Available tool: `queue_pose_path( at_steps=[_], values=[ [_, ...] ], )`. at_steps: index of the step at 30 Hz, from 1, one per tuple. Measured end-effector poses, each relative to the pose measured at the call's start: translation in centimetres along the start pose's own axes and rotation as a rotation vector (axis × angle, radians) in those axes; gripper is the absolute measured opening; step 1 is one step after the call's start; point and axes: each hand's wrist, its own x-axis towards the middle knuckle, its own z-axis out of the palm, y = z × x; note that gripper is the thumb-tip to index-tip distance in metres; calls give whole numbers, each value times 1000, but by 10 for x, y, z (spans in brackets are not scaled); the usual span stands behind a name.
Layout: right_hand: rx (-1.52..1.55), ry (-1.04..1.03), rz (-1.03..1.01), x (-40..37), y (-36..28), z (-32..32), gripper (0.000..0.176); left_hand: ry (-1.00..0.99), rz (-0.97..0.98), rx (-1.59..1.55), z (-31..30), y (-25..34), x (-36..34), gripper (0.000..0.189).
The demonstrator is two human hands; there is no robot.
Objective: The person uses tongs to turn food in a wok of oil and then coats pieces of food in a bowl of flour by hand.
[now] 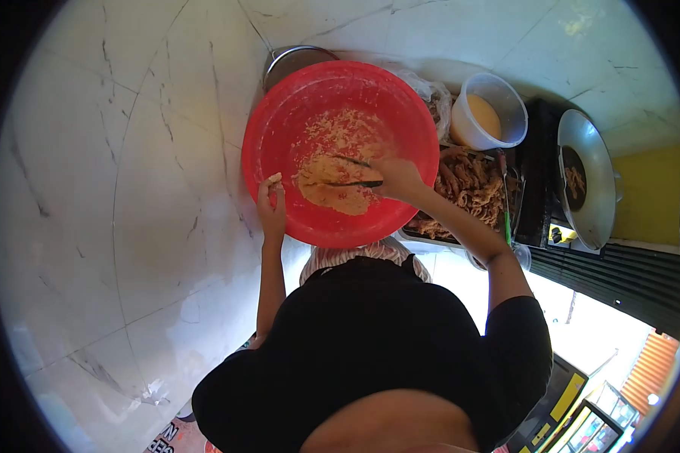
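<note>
A large red basin (279, 128) holds crumbly, pale orange flour mixture (332, 181). My right hand (395, 180) is over the basin's right part, closed on dark tongs (363, 183) whose two arms point left into the mixture. At the basin's left rim is my left hand (271, 200), its fingers bent close together with pale coating on the tips. Whether anything is held in those fingers is too small to tell.
Right of the basin, a tray holds brown fried pieces (468, 189), with a green-handled utensil (508, 219) on it. Behind stands a clear tub (510, 113) of pale liquid, beside a plastic bag (431, 94). A metal wok (597, 177) with dark oil stands farther right.
</note>
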Motion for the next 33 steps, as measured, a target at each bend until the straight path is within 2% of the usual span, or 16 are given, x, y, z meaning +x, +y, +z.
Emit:
queue_pose_path(
  at_steps=[2, 3, 5, 7, 9, 10, 12, 17, 20, 23, 26, 28, 29, 31, 32, 33],
  values=[
    [90, 9, 87, 4, 7, -11, 54, -1, -11, 15, 0, 0, -2, 21],
    [91, 12, 93, 2, 8, -28, 54, -7, -9, 13, 1, 1, -3, 21],
    [228, 159, 269, -6, 14, -77, 49, -35, 14, 22, 7, 4, 0, 20],
    [282, 375, 293, -17, 45, -103, 45, -93, -1, -14, 15, 3, 4, 20],
    [332, 635, 247, -26, 84, -118, 55, -157, -12, -49, 27, 6, 8, 20],
    [324, 650, 263, -39, 90, -131, 55, -210, -15, -60, 35, 10, 10, 20],
    [46, 545, 554, -61, 100, -158, 67, -280, -8, -76, 52, 22, 12, 20],
    [-111, 289, 728, -80, 122, -164, 94, -649, -31, -273, 112, 44, 9, 27],
    [-173, 148, 766, -66, 146, -145, 93, -803, -25, -233, 152, 41, 1, 42],
    [-219, 121, 764, -41, 163, -113, 91, -844, 134, -27, 178, 67, -9, 58],
    [-317, 203, 628, -29, 175, -100, 83, -910, 87, 90, 196, 82, -13, 69],
    [-263, 699, 351, -30, 176, -107, 65, -937, 55, 89, 204, 79, -11, 70],
    [-261, 696, 348, -33, 176, -110, 65, -967, 21, 91, 207, 77, -10, 71],
    [121, 907, 37, -42, 164, -115, 47, -974, 9, 62, 212, 71, -10, 72],
    [133, 892, 31, -47, 153, -113, 47, -982, 2, 32, 213, 68, -10, 73],
    [443, 759, 93, -52, 137, -109, 36, -971, -17, 34, 215, 71, -11, 73]
  ],
)
